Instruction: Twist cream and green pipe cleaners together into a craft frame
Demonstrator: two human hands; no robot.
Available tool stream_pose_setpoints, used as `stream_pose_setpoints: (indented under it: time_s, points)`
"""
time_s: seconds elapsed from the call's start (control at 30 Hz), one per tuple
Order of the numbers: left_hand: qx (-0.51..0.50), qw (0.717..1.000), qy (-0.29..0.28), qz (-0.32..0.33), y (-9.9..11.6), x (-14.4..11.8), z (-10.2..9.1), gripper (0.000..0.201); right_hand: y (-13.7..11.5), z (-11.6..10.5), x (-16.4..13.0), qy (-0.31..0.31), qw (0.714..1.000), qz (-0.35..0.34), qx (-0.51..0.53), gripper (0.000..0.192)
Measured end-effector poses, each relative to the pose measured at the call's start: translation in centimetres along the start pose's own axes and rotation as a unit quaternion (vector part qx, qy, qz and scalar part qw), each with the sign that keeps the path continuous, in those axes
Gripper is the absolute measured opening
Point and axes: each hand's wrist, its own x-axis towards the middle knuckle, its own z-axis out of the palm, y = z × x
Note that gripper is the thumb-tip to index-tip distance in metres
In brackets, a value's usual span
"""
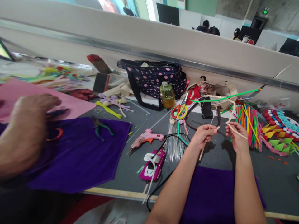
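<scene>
Nearest the camera: purple felt sheet [210,193] lying under both forearms at the table edge. Left hand [202,136] fingers pinched together on a cream fuzzy pipe cleaner [233,129]; right hand [236,137] also closed on it, just beside the left, both held above the dark grey table top [275,177]. The cream stem runs from the left hand across to the right, with one end sticking out right and another part arching up behind the hands. A thin bare wire [205,119] rises near the left fingertips; whether it is held, cannot tell.

Left of the hands: magenta and white tool with a black cord [153,166], pink glue gun with orange tip [146,137], bundle of thin clear sticks [174,141]. Right of the hands: upright bunch of multicolour pipe cleaners [247,124], then a band of yellow, green and pink felt triangles [277,140].

Far left: a co-worker's hand [28,130], blurred, resting on a large purple cloth [79,155] with teal-handled pliers [101,127] on it; pink felt sheet [21,93] behind.

Further back: red and yellow handled scissors [178,110], small bottle of amber liquid with a green cap [167,95], long green pipe cleaner [224,98], navy bag with pink polka dots [154,77], open beige tote bag [217,90]. All backed by a white partition wall [140,34]; seated people beyond it, too small to make out.
</scene>
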Motion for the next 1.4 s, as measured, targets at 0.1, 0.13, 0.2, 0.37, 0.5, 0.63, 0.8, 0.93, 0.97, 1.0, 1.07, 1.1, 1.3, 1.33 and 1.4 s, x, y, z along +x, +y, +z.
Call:
stream_pose_setpoints:
  time_s: [0.1,0.13,0.2,0.37,0.5,0.63,0.8,0.93,0.97,1.0,1.07,1.1,1.3,1.33,1.4]
  points:
    - [-0.003,0.999,-0.021,-0.025,-0.2,0.0,0.2,0.032,0.2,0.0,0.0,-0.014,1.000,-0.011,0.014,0.018]
    - [-0.003,0.999,-0.025,-0.029,-0.3,0.0,0.2,0.032,0.3,0.0,0.0,-0.022,0.999,-0.016,0.021,0.017]
    - [-0.002,0.999,-0.033,-0.033,-0.3,-0.1,0.3,0.031,0.4,0.0,-0.1,-0.043,0.998,-0.024,0.036,0.016]
    - [0.016,0.999,-0.026,-0.031,-0.3,-0.1,0.5,0.032,0.6,0.1,0.0,-0.072,0.996,-0.035,0.024,0.021]
    - [0.036,0.999,-0.011,-0.015,-0.3,-0.2,0.7,0.033,0.4,0.3,-0.1,-0.062,0.996,-0.059,0.014,0.026]
    - [0.047,0.999,-0.002,0.014,-0.4,-0.2,0.9,0.032,0.2,0.6,-0.2,-0.051,0.994,-0.095,0.004,0.022]
    - [0.058,0.997,0.014,0.045,-0.4,-0.4,1.4,0.034,0.3,1.1,-0.2,0.013,0.989,-0.144,-0.035,0.023]
    - [0.057,0.996,0.023,0.063,-0.4,-0.5,1.8,0.036,0.4,1.3,-0.2,0.057,0.977,-0.190,-0.076,0.024]
    - [0.060,0.996,0.023,0.065,-0.4,-0.6,1.9,0.036,0.4,1.3,-0.2,0.065,0.974,-0.197,-0.088,0.024]
    - [0.062,0.996,0.024,0.067,-0.4,-0.6,1.9,0.036,0.3,1.4,-0.3,0.071,0.972,-0.202,-0.099,0.024]
    - [0.062,0.995,0.027,0.072,-0.5,-0.6,1.9,0.035,0.2,1.4,-0.4,0.078,0.968,-0.206,-0.118,0.024]
    - [0.062,0.995,0.027,0.076,-0.5,-0.6,1.9,0.035,0.2,1.4,-0.4,0.081,0.967,-0.207,-0.125,0.023]
    - [0.058,0.994,0.014,0.092,-0.6,-0.4,1.6,0.031,0.1,1.5,-0.7,0.104,0.962,-0.198,-0.158,0.022]
    - [0.055,0.994,0.011,0.090,-0.6,-0.4,1.6,0.031,0.1,1.5,-0.7,0.106,0.962,-0.196,-0.159,0.021]
    - [0.047,0.995,0.005,0.086,-0.5,-0.4,1.4,0.031,0.2,1.5,-0.7,0.109,0.963,-0.193,-0.155,0.021]
